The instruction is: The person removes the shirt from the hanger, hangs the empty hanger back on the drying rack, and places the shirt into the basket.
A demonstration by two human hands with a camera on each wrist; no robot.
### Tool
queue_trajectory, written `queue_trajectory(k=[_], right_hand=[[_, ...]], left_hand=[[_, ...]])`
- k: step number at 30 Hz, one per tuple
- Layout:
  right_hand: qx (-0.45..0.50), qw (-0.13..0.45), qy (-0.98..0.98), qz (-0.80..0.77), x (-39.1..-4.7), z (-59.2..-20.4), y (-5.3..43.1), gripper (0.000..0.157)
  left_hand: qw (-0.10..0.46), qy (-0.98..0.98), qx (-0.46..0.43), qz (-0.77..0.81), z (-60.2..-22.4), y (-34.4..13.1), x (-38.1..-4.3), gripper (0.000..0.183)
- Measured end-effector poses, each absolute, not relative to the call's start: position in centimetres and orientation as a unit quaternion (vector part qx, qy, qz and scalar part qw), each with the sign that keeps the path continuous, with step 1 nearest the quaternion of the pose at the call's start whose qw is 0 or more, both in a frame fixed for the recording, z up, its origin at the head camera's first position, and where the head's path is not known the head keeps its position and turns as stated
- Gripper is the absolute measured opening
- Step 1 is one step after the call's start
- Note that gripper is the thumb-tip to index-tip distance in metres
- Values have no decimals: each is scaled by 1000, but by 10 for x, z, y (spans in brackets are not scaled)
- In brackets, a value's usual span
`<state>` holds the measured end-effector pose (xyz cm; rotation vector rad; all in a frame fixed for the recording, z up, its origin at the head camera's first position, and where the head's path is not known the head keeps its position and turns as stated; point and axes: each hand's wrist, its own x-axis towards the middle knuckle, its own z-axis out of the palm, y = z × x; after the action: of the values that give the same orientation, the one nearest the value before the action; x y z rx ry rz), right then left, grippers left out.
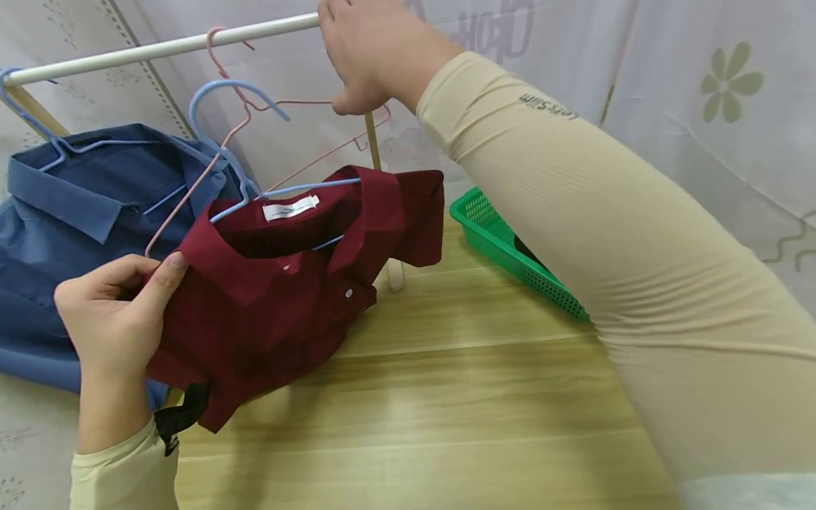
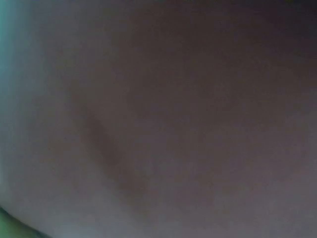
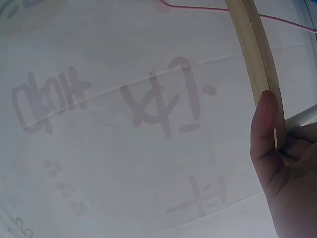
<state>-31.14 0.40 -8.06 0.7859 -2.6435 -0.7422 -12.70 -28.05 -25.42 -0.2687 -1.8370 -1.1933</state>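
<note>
My left hand pinches a maroon short-sleeved shirt at the shoulder, thumb in front. Inside the shirt's collar is a light blue hanger; its hook stands below the rail, apart from it. At the top right end of the clothes rack, my right hand grips where white rail and wooden post meet. The right wrist view shows that hand's thumb lying against the wooden post. Skin-toned blur fills the left wrist view.
A pink hanger hangs on the rail behind the maroon shirt. On the far left, a blue shirt hangs on a blue hanger. A green basket stands on the wooden table, partly behind my right sleeve. Printed curtain lies behind.
</note>
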Motion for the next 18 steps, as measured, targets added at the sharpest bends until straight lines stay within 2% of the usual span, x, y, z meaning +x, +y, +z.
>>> queue_trajectory(k=[5, 9, 15, 18], right_hand=[[272, 131, -927, -222, -308, -79, 11, 102], [267, 113, -938, -190, -311, -74, 22, 102], [267, 111, -930, -226, -314, -69, 22, 105], [290, 104, -932, -191, -314, -74, 26, 99]], left_hand=[[477, -721, -119, -489, -224, -258, -126, 27], [461, -739, -127, -475, -211, -244, -135, 30], [410, -781, -151, -446, -236, -240, -152, 25], [392, -788, -157, -447, -256, -240, -158, 21]])
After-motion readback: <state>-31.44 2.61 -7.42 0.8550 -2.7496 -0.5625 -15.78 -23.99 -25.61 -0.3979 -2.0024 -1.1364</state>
